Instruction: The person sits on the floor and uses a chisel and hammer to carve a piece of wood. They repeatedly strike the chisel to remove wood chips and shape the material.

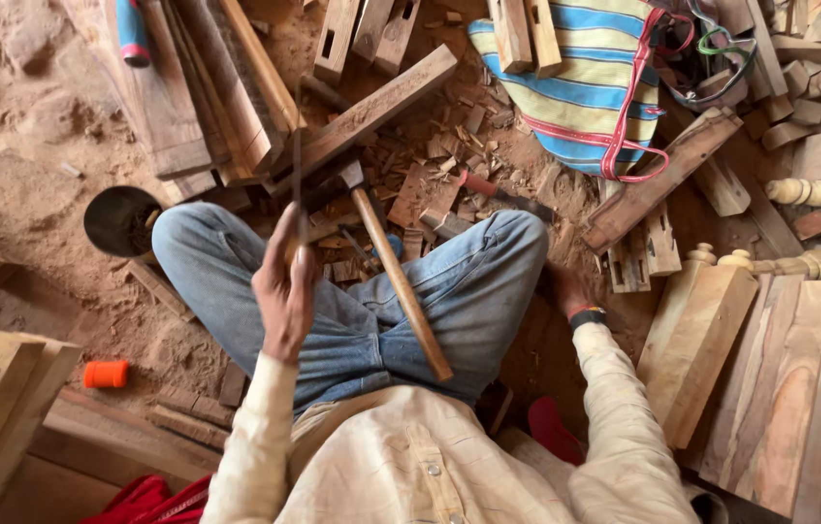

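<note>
A seated woodworker's left hand (282,296) grips a thin dark blade (297,184) upright above the knee; the right hand (565,289) rests on the ground beside the thigh, its grip unclear. A hammer (399,275) lies across the lap amid wood chips (430,155).

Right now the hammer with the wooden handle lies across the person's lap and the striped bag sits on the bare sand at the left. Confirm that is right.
Not quite. The head view shows the hammer lying across the lap, handle toward the body, but the striped bag sits at the upper right among wood pieces, not on the bare sand at the left. The rest stands.
</note>
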Demonstrator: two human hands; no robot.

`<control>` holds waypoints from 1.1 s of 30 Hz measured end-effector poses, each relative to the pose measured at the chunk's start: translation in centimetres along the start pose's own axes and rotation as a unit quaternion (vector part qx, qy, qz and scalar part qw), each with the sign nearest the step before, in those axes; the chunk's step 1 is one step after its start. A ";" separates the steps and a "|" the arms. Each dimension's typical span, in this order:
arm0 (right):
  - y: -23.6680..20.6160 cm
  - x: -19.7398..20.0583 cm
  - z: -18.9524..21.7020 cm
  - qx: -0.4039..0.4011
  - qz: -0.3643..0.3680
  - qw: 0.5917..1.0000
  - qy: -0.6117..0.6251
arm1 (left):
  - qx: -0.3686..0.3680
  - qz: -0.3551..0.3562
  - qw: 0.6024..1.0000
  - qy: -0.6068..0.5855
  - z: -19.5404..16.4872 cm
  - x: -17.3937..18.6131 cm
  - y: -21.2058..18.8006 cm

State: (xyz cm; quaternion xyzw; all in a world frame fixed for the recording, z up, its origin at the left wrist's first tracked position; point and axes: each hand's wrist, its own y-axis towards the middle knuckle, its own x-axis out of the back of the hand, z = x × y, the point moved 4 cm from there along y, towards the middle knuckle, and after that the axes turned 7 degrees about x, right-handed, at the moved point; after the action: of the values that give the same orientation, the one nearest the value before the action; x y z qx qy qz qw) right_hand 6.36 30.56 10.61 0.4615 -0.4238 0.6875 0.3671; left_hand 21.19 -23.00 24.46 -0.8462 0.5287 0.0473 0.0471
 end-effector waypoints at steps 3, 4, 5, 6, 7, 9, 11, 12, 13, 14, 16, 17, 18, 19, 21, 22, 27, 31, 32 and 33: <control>-0.6 -0.7 -0.2 0.044 -0.025 0.998 0.030 | -0.060 0.050 0.987 0.140 1.1 -2.1 5.2; -0.7 -0.9 -0.3 0.066 -0.032 0.997 0.037 | -0.128 0.061 0.949 0.282 1.4 -2.8 7.5; -0.8 -1.1 -0.7 0.053 -0.015 0.998 0.036 | -0.187 0.071 0.887 0.416 2.0 -3.4 9.1; -0.8 -1.1 -1.2 0.037 0.001 0.999 0.035 | -0.179 0.093 0.854 0.480 3.1 -3.7 10.5; -0.6 -0.9 -1.6 0.020 0.014 0.999 0.034 | -0.175 0.117 0.814 0.541 4.2 -3.8 12.2; 1.0 0.4 -1.5 0.090 0.040 0.990 0.097 | -0.207 0.131 0.754 0.610 5.7 -4.2 15.8; 3.1 2.5 -0.8 0.125 0.049 0.976 0.171 | -0.272 0.117 0.721 0.626 6.7 -4.4 17.9; 4.7 3.8 -0.3 0.123 0.039 0.968 0.214 | -0.256 0.109 0.720 0.636 7.4 -4.3 18.9; 6.4 4.8 0.4 0.078 0.013 0.946 0.314 | -0.240 0.100 0.718 0.645 7.9 -4.4 19.5; 8.0 6.0 1.2 0.034 -0.013 0.912 0.409 | -0.225 0.090 0.717 0.654 8.5 -4.5 19.6; 10.4 8.1 3.0 -0.005 -0.051 0.958 0.283 | -0.277 -0.005 0.652 0.706 8.9 -5.2 17.5; 12.0 8.3 4.3 -0.027 -0.025 0.968 0.247 | -0.302 -0.054 0.614 0.727 9.2 -5.6 15.6; 13.7 8.1 5.5 -0.047 0.000 0.976 0.213 | -0.278 -0.037 0.684 0.673 9.8 -6.2 13.8; 15.2 7.9 7.1 0.006 -0.008 0.987 0.162 | -0.251 -0.020 0.747 0.615 10.6 -6.9 11.4; 18.6 6.5 9.1 0.081 0.020 0.992 0.099 | -0.056 0.055 0.841 0.535 13.5 -7.3 6.1; 20.0 4.9 9.9 0.104 0.062 0.989 0.084 | 0.041 0.049 0.918 0.392 15.1 -7.4 4.1; 22.9 1.3 11.0 0.241 0.073 0.967 0.043 | 0.477 0.003 0.829 -0.291 24.5 -11.0 1.4; 21.9 1.9 11.5 0.272 0.061 0.960 0.012 | 0.423 0.061 0.854 -0.297 25.8 -10.4 4.9; 21.3 2.8 12.0 0.277 0.066 0.959 0.003 | 0.419 0.086 0.857 -0.288 25.0 -9.7 5.1; 20.5 3.8 12.3 0.243 0.038 0.969 0.015 | 0.424 0.109 0.869 -0.229 23.9 -8.3 4.6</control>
State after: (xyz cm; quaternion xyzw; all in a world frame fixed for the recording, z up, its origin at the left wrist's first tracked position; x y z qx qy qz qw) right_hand -9.18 12.02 11.86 0.5097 -0.2557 0.7903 0.2242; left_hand 12.69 -14.50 1.73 -0.6471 0.5611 0.0160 0.5158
